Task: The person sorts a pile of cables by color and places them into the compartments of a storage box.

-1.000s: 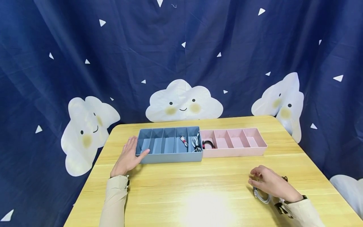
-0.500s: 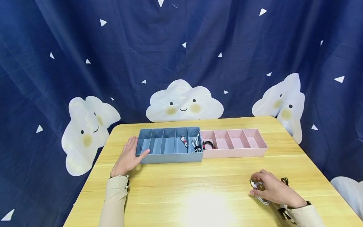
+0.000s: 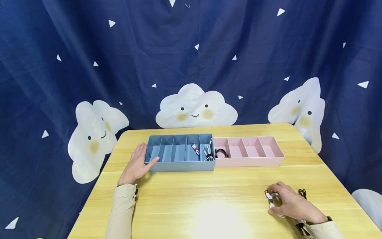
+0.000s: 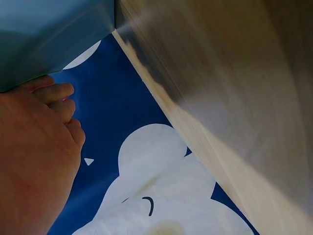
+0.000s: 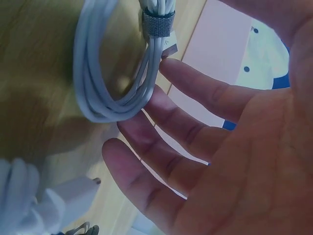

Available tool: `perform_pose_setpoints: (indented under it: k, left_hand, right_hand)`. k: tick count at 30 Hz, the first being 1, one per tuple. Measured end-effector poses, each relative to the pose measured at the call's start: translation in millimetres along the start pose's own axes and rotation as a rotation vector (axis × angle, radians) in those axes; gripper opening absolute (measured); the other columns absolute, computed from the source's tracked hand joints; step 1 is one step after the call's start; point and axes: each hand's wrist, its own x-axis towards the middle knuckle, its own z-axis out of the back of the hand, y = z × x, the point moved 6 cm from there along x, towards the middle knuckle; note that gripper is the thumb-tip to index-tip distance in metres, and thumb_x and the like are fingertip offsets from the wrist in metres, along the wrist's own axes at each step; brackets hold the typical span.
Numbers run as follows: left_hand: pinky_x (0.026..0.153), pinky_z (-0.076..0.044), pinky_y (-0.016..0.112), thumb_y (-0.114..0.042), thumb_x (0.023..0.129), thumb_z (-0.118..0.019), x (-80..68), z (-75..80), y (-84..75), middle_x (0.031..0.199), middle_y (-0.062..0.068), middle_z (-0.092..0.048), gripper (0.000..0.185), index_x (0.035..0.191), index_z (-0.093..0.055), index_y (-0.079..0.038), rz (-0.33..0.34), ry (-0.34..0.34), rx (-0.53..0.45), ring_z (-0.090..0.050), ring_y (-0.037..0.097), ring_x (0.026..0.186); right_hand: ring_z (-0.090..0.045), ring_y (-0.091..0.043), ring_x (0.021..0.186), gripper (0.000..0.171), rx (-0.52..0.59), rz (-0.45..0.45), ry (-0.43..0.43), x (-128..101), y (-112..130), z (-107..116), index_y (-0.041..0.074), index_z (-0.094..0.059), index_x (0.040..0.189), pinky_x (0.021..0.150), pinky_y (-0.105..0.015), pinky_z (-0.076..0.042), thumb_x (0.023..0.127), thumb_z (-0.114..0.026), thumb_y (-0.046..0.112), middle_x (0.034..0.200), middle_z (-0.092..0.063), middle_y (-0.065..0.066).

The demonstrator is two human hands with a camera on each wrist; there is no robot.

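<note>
Table (image 3: 191,196): we sit at its near edge; everything else is placed from the blue tray.
Blue tray (image 3: 180,165): it stands toward the far side of the table, divided into narrow slots so each bundle keeps its own place; two small cable bundles (image 3: 200,150) lie in its right-hand slots.
Pink tray (image 3: 253,161): it butts against the blue tray's right end, a dark cable (image 3: 220,153) in its nearest slot.
Left hand (image 3: 135,164): we lay it flat with fingers straight against the blue tray's left end, seemingly to steady it.
Right hand (image 3: 287,202): well to the right of the blue tray and nearer us, our fingers curl over the white cable coil (image 3: 273,200), touching its loops; a firm grasp we cannot tell.
White cable coil: a strap (image 5: 157,23) binds it so it stays together.
Black cable (image 3: 302,192): it lies just beyond our right hand.
</note>
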Motion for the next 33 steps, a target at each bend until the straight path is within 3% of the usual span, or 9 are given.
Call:
perform_pose_setpoints:
  k: [13, 33]
  left_hand:
    - [0.131, -0.007, 0.063, -0.073, 0.098, -0.048, 0.9, -0.6, 1.1, 0.174, 0.022, -0.007, 0.107, 0.165, -0.009, 0.002, 0.002, 0.0, -0.009, 0.0, 0.039, 0.163]
    - [0.131, -0.007, 0.062, -0.072, 0.098, -0.048, -0.5, 0.0, -1.3, 0.174, 0.023, -0.008, 0.107, 0.164, -0.01, 0.003, -0.001, -0.01, -0.01, -0.001, 0.039, 0.163]
  right_hand:
    - [-0.06, -0.02, 0.103, 0.051, 0.041, -0.041, 0.053, 4.8, -1.4, -0.9, 0.013, -0.068, 0.113, 0.081, -0.03, -0.052, 0.072, -0.093, 0.03, 0.11, -0.062, 0.004]
    - [-0.054, -0.015, 0.096, 0.043, 0.046, -0.051, 0.036, 11.0, -1.5, -1.8, 0.01, -0.069, 0.107, 0.074, -0.025, -0.046, 0.072, -0.09, 0.022, 0.107, -0.06, 0.003]
